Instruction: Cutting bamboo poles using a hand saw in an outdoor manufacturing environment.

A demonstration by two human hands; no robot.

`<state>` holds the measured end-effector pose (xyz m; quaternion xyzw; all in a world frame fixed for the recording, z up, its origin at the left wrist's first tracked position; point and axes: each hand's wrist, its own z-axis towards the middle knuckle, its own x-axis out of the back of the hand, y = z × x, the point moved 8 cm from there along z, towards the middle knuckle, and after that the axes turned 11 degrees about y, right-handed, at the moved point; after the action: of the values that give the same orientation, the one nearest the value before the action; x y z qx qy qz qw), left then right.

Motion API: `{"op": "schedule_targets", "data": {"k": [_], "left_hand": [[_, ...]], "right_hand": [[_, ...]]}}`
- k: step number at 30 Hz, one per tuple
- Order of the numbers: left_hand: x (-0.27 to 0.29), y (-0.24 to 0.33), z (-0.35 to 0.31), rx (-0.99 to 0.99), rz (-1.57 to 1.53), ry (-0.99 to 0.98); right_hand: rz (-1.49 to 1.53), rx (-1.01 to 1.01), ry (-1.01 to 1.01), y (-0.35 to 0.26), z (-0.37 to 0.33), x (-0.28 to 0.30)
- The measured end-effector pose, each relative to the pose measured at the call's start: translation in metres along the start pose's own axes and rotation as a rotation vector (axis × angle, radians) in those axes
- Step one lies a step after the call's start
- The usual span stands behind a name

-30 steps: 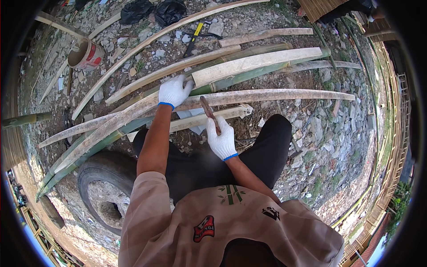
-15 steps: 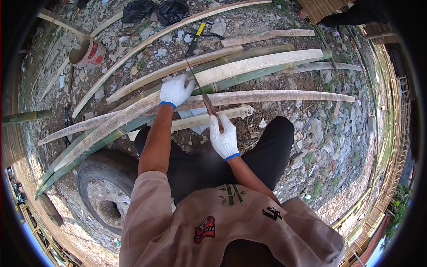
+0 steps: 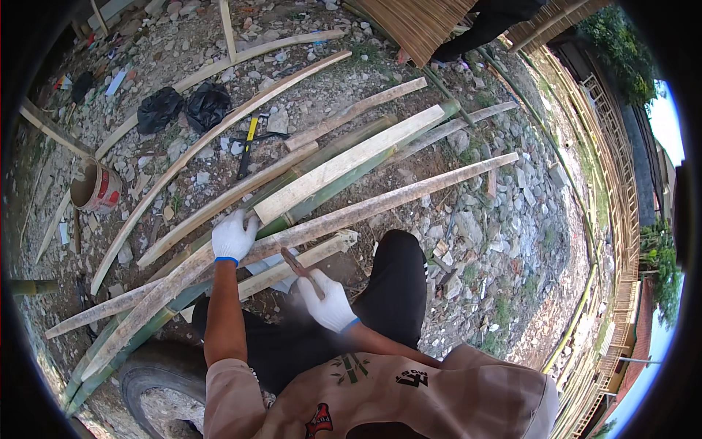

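My left hand (image 3: 234, 235), in a white glove with a blue cuff, is closed over a long slat at the place where its pale face (image 3: 358, 164) meets a rougher brown stretch (image 3: 150, 314). Under that slat run green bamboo poles (image 3: 336, 188). My gloved right hand (image 3: 327, 301) grips the brown wooden handle (image 3: 294, 262) of a long, thin-bladed knife, nearer to me than the slat. The blade cannot be made out now. Just beyond the handle, a mottled brown strip (image 3: 409, 195) crosses beneath the slat.
A yellow-and-black hammer (image 3: 250, 145) lies beyond the strips, near black plastic bags (image 3: 207, 107). At left stands a bucket (image 3: 96, 188). A tyre (image 3: 157, 377) is beside my left leg. Stones and rubble (image 3: 504, 234) cover the ground at right, and a person's dark-clothed leg (image 3: 479, 33) shows far off.
The view has swung right, shifting everything leftward and tilting it. My right hand has drawn the knife back toward me, off the slat. My left hand keeps its place.
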<state>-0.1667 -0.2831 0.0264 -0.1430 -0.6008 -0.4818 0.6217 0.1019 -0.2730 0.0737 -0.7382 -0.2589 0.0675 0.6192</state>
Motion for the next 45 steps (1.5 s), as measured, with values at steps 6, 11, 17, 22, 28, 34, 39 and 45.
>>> {"op": "schedule_targets", "data": {"k": [6,11,17,22,28,34,39,45], "left_hand": [[-0.001,0.014,-0.003,-0.024,-0.036,0.026],[-0.005,-0.004,-0.014,0.010,-0.024,0.002],[-0.004,0.009,0.010,0.024,-0.035,-0.009],[-0.010,-0.003,0.006,0.039,-0.055,-0.026],[-0.010,-0.006,-0.004,0.033,-0.045,-0.038],[-0.011,-0.001,0.001,0.037,-0.036,-0.072],[-0.010,-0.006,-0.002,0.033,-0.032,-0.041],[-0.016,-0.001,0.000,0.035,-0.037,-0.054]], "right_hand": [[-0.107,0.099,0.068,-0.020,0.033,-0.022],[-0.107,0.094,-0.015,-0.001,0.009,-0.010],[-0.161,0.185,0.062,-0.023,0.042,-0.018],[-0.161,0.107,-0.007,-0.013,0.045,-0.023],[-0.148,0.060,-0.014,-0.014,0.025,-0.014],[-0.161,0.100,0.011,-0.009,0.040,-0.025],[-0.247,0.026,-0.046,-0.018,0.006,0.001],[-0.105,0.118,0.020,-0.014,0.061,-0.039]]}}
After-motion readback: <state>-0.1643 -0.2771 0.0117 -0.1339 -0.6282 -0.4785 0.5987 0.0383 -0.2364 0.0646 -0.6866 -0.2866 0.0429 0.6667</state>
